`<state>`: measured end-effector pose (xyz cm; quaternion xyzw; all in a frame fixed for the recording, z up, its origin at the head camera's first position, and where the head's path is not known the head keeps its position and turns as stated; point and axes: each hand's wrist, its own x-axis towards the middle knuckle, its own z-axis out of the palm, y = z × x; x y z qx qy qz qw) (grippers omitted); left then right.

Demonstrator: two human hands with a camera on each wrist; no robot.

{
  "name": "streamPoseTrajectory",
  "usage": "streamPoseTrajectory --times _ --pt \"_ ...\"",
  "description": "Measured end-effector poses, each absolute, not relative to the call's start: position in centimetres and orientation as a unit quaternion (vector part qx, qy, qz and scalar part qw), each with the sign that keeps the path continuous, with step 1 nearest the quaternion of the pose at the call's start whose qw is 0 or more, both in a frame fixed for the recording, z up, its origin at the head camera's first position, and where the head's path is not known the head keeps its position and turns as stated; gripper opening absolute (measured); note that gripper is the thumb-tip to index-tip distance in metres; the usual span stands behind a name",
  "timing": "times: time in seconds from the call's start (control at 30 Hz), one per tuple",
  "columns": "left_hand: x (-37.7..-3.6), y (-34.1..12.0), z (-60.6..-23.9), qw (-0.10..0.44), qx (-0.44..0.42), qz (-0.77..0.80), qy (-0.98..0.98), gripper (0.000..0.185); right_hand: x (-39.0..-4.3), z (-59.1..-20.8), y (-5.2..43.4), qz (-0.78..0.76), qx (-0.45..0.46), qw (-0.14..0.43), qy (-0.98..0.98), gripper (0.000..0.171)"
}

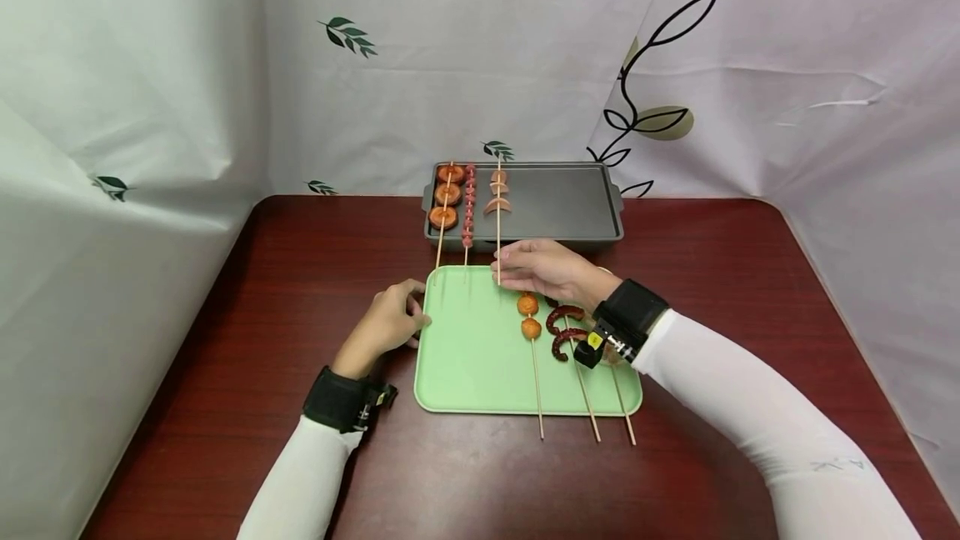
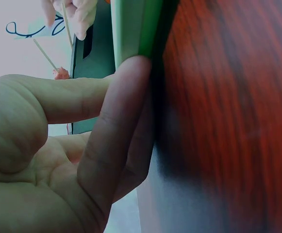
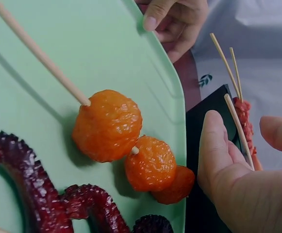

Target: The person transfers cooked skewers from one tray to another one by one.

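Note:
At the left rim of a light green tray (image 1: 472, 357), my left hand (image 1: 390, 319) pinches the edge, thumb above and fingers at the side. Over the tray's far edge, my right hand (image 1: 551, 269) has its fingers nearly straight and its thumb apart. Between them, in the right wrist view, passes the bare stick of a skewer with pale pink curved pieces (image 1: 498, 205). Those pieces rest on a dark grey grill plate (image 1: 562, 198). On the tray lie a skewer of orange balls (image 3: 109, 126) and one of dark red tentacles (image 3: 22, 189); another is partly hidden by my right wrist.
Left on the grill plate are a skewer of brown round slices (image 1: 447, 194) and a skewer of small red pieces (image 1: 469, 207), their sticks reaching over the tray's far edge. The dark red wooden table (image 1: 300, 265) meets a pale patterned cloth (image 1: 450, 48) behind.

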<state>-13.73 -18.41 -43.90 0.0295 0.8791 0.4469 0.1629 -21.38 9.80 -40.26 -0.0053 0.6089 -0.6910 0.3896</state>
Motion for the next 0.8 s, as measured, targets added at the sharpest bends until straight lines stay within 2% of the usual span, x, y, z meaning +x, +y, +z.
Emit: streamPoseTrajectory --times 0.3,0.5,0.8 --pt "-13.71 -18.52 -43.84 0.163 0.029 0.448 0.879 0.055 -21.59 -40.30 9.01 -0.694 0.004 0.376 0.614 0.046" --pt "-13.69 -18.52 -43.78 0.164 0.028 0.450 0.877 0.054 -21.50 -40.28 8.76 -0.698 0.020 0.351 0.623 0.039" --pt "-13.63 -18.46 -43.75 0.164 0.030 0.446 0.879 0.054 -21.60 -40.00 9.17 -0.697 0.016 0.343 0.629 0.033"
